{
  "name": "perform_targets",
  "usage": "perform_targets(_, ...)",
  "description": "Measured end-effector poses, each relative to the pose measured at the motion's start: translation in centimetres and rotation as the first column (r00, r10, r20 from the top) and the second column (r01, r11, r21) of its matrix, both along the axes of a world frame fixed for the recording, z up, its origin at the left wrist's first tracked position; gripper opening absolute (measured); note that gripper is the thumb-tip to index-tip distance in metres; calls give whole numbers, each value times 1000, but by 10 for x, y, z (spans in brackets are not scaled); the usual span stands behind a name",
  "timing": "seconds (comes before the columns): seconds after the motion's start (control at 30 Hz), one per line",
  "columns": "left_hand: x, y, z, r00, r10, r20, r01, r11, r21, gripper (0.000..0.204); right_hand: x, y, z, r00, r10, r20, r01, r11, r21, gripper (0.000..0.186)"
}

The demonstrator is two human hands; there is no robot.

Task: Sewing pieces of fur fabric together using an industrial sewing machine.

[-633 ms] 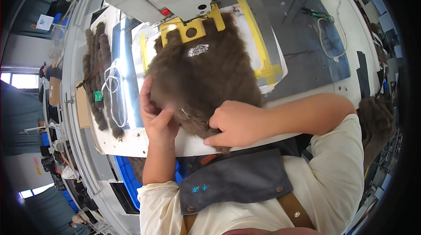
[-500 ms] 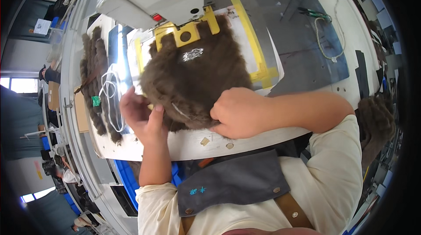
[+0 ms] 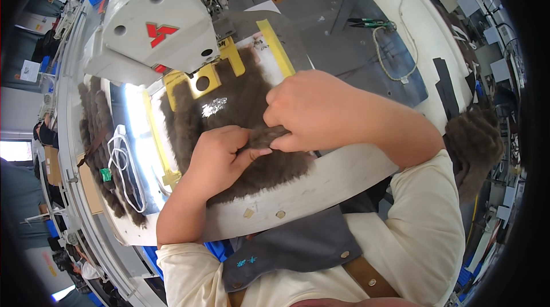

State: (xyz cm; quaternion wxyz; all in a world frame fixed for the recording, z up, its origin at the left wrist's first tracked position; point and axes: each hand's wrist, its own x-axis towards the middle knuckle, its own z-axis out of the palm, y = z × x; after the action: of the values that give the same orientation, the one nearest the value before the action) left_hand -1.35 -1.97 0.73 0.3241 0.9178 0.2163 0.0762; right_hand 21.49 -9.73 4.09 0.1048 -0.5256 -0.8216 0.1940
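Note:
A brown fur piece (image 3: pixel 275 170) lies on the white table in front of the machine, its far end under a yellow cut-out plate (image 3: pixel 201 82). Both of my hands grip a raised fold of this fur. My left hand (image 3: pixel 220 155) pinches the fold's left end between thumb and fingers. At its right end, my right hand (image 3: pixel 306 112) is closed on the fur, fingers curled. A shiny silver patch (image 3: pixel 214 106) shows on the fur just beyond my left hand. What lies inside the fold is hidden.
A white sewing machine head (image 3: pixel 152 26) overhangs the fur at the far left. Long fur strips (image 3: pixel 94 129) and a white cord (image 3: pixel 119 158) lie to the left. Green-handled snips (image 3: pixel 371 23) and a beige cord (image 3: pixel 385 66) rest at the far right. More fur (image 3: pixel 472 149) hangs at the right.
My left hand has moved right onto the fur, and the hands now meet close together at a lifted fold. The view has shifted, so the machine appears farther left.

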Motion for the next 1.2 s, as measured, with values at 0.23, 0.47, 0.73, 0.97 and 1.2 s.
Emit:
perform_targets(0.23,8,4,-7,963,-8,271,22,999,-46,30,4,7,-2,997,36,-69,-32,998,62,24)
perform_targets(0.47,-8,6,-15,926,2,377,82,975,-206,26,4,5,6,978,114,-176,-97,990,103,18)
perform_targets(0.73,-7,11,-21,870,-50,490,193,950,-246,24,19,2,8,859,157,-487,-79,981,178,23)
perform_targets(0.97,-9,9,-23,901,-74,427,201,944,-260,23,15,3,5,915,257,-310,-196,957,215,11)
perform_targets(1.2,-9,9,-22,927,-19,376,159,925,-346,30,3,0,3,960,277,-41,-255,924,284,13)
